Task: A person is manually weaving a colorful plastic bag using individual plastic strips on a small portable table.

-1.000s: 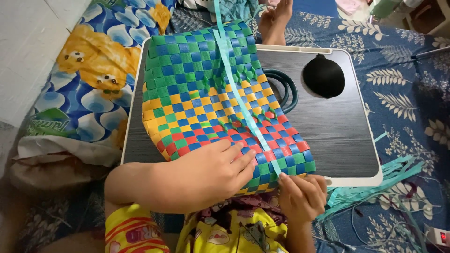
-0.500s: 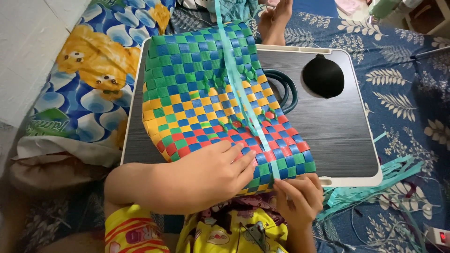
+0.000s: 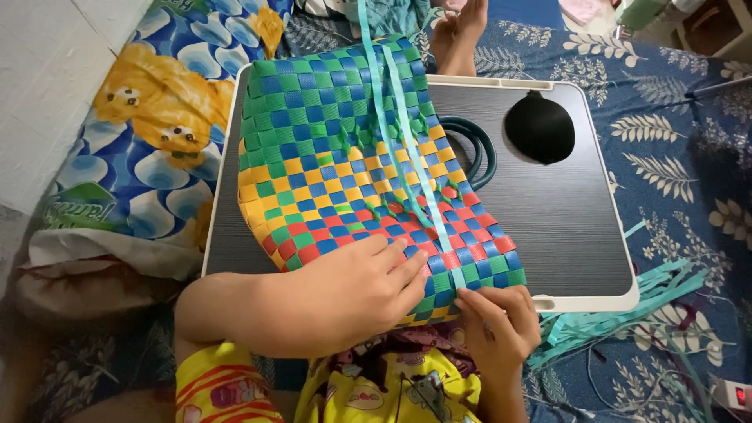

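Pressing flat, fingers spread, the left hand (image 3: 345, 294) pins a woven basket (image 3: 352, 157) lying on a black lap desk (image 3: 564, 227). The right hand (image 3: 497, 325) pinches a pale teal strip (image 3: 407, 133) at the basket's near edge. If that pinch slackens, the strip could likely slide out of the weave; lifting the left palm could let the basket shift.

Lap table (image 3: 548, 211) — woven basket (image 3: 345, 157) atop
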